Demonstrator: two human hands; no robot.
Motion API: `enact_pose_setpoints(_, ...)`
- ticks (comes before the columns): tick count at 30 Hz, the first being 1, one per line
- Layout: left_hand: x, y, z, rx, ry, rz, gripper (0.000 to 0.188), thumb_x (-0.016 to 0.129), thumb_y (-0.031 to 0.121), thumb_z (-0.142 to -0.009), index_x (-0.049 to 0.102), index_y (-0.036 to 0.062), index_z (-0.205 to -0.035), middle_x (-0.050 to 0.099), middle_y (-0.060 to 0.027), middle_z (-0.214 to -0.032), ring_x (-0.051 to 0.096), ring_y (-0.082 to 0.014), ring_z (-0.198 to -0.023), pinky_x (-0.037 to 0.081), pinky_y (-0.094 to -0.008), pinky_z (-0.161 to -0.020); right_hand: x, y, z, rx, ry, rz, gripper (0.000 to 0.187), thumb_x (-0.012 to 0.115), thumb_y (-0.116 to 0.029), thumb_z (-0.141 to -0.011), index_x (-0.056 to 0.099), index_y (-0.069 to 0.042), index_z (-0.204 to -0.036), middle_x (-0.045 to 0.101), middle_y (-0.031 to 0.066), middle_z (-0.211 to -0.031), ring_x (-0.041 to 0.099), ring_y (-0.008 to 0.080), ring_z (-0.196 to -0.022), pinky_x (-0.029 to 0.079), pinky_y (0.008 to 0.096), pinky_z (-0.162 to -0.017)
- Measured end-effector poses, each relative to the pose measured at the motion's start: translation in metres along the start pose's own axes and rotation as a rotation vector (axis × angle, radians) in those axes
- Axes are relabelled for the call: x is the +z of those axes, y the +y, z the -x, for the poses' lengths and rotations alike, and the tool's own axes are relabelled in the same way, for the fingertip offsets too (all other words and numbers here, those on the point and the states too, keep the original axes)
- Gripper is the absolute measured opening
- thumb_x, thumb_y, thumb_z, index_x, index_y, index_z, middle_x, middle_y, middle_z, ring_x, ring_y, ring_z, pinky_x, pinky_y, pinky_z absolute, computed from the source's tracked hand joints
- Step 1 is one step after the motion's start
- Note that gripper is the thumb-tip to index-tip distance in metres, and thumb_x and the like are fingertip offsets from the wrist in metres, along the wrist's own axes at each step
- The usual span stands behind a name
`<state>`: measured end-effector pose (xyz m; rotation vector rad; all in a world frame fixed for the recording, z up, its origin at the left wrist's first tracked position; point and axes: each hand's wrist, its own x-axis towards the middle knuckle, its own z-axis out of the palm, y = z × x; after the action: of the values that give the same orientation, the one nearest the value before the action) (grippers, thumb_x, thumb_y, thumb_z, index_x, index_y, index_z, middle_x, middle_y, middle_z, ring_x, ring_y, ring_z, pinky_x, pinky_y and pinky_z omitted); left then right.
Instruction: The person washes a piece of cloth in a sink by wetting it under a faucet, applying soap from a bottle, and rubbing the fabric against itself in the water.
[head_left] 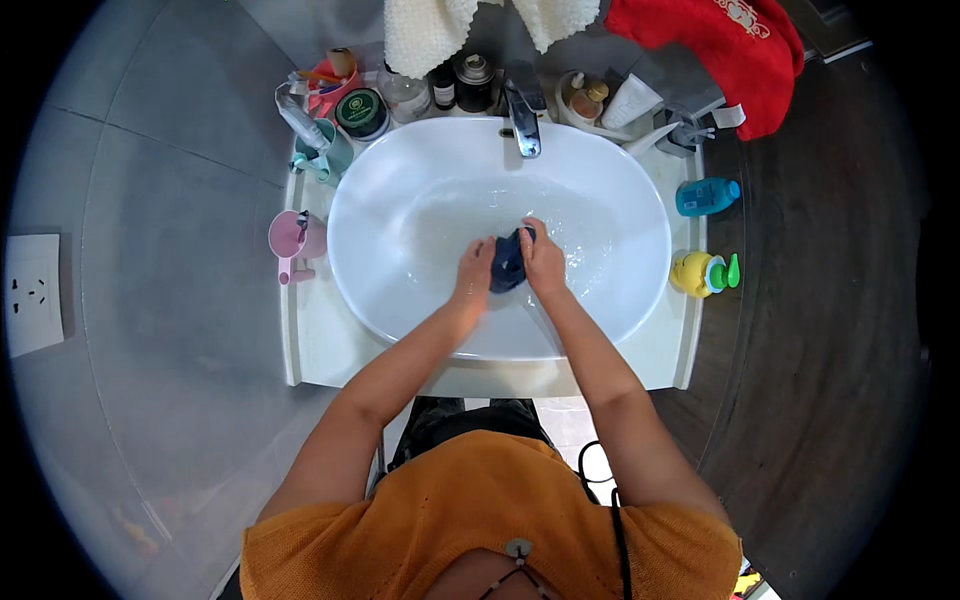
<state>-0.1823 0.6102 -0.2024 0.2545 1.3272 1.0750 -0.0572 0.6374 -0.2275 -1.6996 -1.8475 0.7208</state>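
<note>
Over the middle of a white oval sink (375, 255) I hold a small bunched dark blue cloth (508, 262) between both hands; its exact kind does not show. My left hand (475, 268) is closed on the cloth's left side. On the other side my right hand (543, 260) grips it, with the thumb and fingers along its upper right edge. Water with bright ripples lies in the bowl around and beneath my hands. The chrome faucet (524, 120) stands at the far rim, beyond the cloth.
Left of the sink are a pink cup (312, 238) and a teal cup (338, 160) with tubes. Jars and bottles line the back. A blue bottle (705, 197) and a yellow pump bottle (692, 273) stand right. White (430, 30) and red (740, 60) towels hang above.
</note>
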Motion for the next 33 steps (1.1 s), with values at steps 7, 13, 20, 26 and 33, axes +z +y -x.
enact_pose_setpoints(7, -0.079, 0.001, -0.053, 0.524, -0.061, -0.224, 0.016, 0.053, 0.019, -0.084, 0.056, 0.0052, -0.09, 0.053, 0.0013, -0.084, 0.048, -0.0092, -0.085, 0.032, -0.0236, -0.084, -0.042, 0.014, 0.006, -0.613, -0.199, 0.143, 0.044, 0.064, -0.006, -0.064, 0.051, -0.009, -0.106, 0.046, 0.0168, -0.114, 0.044, 0.0351, -0.106, 0.04, 0.0392, -0.087)
enact_pose_setpoints(13, -0.063, 0.006, -0.031, 0.041, 0.12, 0.062, 0.025, 0.058, 0.026, -0.079, 0.054, 0.012, -0.098, 0.054, 0.0015, -0.088, 0.048, -0.0105, -0.083, 0.034, -0.0293, -0.085, -0.007, 0.038, 0.014, -0.06, -0.012, 0.024, 0.046, 0.064, -0.017, -0.071, 0.048, -0.01, -0.114, 0.042, 0.019, -0.117, 0.043, 0.0338, -0.109, 0.039, 0.0388, -0.088)
enact_pose_setpoints(20, -0.062, -0.03, -0.052, -0.106, 0.085, 0.175, 0.033, 0.061, 0.037, -0.075, 0.052, 0.017, -0.1, 0.049, -0.0019, -0.106, 0.046, -0.0178, -0.097, 0.035, -0.045, -0.084, 0.015, 0.027, 0.008, 0.231, -0.24, 0.242, 0.056, 0.065, -0.018, -0.071, 0.041, -0.012, -0.121, 0.046, 0.0185, -0.109, 0.053, 0.0352, -0.094, 0.044, 0.0411, -0.08)
enact_pose_setpoints(26, -0.054, -0.011, -0.03, -0.321, -0.059, 0.316, 0.053, 0.053, 0.04, -0.081, 0.036, 0.018, -0.126, 0.039, -0.0043, -0.128, 0.034, -0.0254, -0.12, 0.018, -0.0585, -0.094, 0.001, 0.006, 0.02, -0.121, -0.438, 0.301, 0.046, 0.065, -0.016, -0.068, 0.045, -0.009, -0.109, 0.047, 0.0154, -0.104, 0.051, 0.0339, -0.094, 0.045, 0.0411, -0.076)
enact_pose_setpoints(33, -0.027, 0.016, -0.008, -0.434, -0.168, 0.331, 0.057, 0.053, 0.044, -0.082, 0.035, 0.0182, -0.129, 0.043, -0.0089, -0.125, 0.041, -0.0286, -0.115, 0.028, -0.0589, -0.092, 0.009, 0.0, 0.023, -0.133, -0.069, -0.059, 0.038, 0.062, -0.007, -0.062, 0.05, -0.011, -0.098, 0.045, 0.0139, -0.104, 0.051, 0.0338, -0.09, 0.046, 0.0411, -0.072)
